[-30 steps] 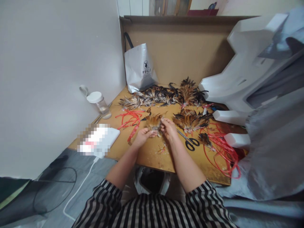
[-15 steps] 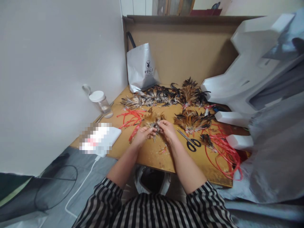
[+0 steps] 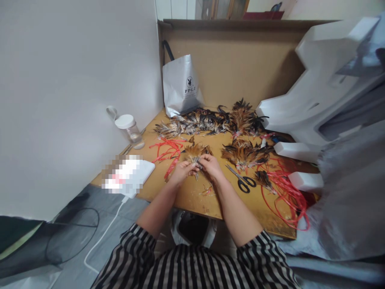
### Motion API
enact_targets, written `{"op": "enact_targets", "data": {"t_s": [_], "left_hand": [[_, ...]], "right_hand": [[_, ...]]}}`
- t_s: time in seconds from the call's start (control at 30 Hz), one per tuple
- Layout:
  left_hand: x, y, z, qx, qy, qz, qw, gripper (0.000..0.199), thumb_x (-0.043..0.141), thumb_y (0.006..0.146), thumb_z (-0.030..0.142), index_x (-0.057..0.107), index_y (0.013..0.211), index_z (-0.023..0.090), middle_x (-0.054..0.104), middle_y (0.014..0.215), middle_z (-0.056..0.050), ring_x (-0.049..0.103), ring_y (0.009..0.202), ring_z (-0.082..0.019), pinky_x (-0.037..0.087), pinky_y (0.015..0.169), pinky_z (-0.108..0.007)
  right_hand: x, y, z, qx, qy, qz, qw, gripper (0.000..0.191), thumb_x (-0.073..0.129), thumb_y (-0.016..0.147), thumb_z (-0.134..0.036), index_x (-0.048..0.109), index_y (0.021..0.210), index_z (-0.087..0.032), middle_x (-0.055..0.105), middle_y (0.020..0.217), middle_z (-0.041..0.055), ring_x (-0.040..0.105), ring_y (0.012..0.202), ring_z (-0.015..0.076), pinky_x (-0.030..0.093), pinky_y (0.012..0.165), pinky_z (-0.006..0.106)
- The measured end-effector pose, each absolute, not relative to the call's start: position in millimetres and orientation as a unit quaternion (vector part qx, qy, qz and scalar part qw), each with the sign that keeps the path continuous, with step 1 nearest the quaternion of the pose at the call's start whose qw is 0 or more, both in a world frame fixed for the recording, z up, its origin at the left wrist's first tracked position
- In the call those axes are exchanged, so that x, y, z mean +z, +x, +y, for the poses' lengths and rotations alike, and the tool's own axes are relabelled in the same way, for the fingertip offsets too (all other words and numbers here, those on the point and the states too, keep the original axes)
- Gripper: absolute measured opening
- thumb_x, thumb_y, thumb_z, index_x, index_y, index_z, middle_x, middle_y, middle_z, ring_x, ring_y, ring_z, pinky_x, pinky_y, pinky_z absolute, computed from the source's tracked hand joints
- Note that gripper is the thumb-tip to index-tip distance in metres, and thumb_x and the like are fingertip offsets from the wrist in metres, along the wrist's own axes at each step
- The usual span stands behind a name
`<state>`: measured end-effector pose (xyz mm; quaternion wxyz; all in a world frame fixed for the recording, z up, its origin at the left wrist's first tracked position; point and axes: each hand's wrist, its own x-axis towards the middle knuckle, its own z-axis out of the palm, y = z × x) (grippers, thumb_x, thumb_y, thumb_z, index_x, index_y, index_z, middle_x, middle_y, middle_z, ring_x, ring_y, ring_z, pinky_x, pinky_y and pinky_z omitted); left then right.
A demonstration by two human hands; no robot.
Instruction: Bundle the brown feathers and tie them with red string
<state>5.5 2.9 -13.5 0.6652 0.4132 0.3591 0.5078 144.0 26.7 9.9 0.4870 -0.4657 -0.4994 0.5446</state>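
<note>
The left hand (image 3: 184, 172) and right hand (image 3: 209, 165) both pinch the base of a small brown feather bunch (image 3: 192, 151), which fans out away from the person, just above the front half of the tabletop (image 3: 189, 202). No red tie shows at its base, though fingers cover much of it, so this bunch looks gathered but probably unbound.

The fingertips nearly meet, fingers bent, wrists turned inward; the forearms converge from striped sleeves (image 3: 255, 245), elbows spread wide.

Near the right hand lie black-handled scissors (image 3: 243, 182), blades pointing toward the held feathers. Behind them is a fuller feather bunch (image 3: 245, 152) with red at its base; farther back, a tall feather bunch (image 3: 240, 116) also shows red. These two seem finished. The long feather pile (image 3: 195, 122) is too jumbled to tell how much is tied. Red strips (image 3: 168, 149) lie left of the hands and a larger red tangle (image 3: 293, 196) at the right, so binding material remains. A silver bag (image 3: 180, 88) stands at the back.
</note>
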Motion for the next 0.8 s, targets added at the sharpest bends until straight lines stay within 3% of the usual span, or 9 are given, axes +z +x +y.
{"op": "enact_targets", "data": {"t_s": [0.53,0.8], "left_hand": [[-4,7,2,0.546,0.362,0.353,0.668,0.023,0.070,0.063,0.028,0.064,0.074,0.009,0.065,0.066,-0.006,0.058,0.057,-0.009,0.042,0.056,-0.020],[-13,2,6,0.544,0.352,0.355,0.673,0.025,0.067,0.067,0.030,0.063,0.082,0.010,0.067,0.078,-0.008,0.062,0.062,-0.011,0.042,0.053,-0.018]], "right_hand": [[16,143,22,0.600,-0.448,-0.485,0.452,0.028,0.068,0.058,-0.042,0.054,0.062,-0.018,0.039,0.038,-0.0077,0.026,0.033,0.0040,0.015,0.035,0.019],[18,146,22,0.632,-0.406,-0.460,0.473,0.029,0.070,0.056,-0.040,0.050,0.059,-0.018,0.037,0.039,-0.0084,0.025,0.034,0.0034,0.015,0.036,0.018]]}}
